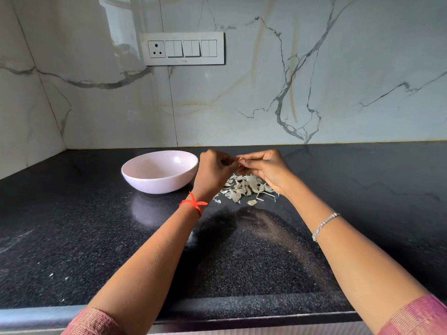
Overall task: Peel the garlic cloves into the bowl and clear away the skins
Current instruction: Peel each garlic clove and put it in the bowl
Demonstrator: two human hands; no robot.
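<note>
Garlic clove [240,160], mostly hidden, pinched between left hand [212,170] and right hand [267,169]; skins [243,188] beneath, partly covered; bowl [154,183] just beside left hand.

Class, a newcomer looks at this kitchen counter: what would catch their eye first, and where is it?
The left hand and right hand meet above the middle of the black counter, pinching a small garlic clove between them. Below them lies a pale heap of skins, and a pink bowl stands to its left.
</note>
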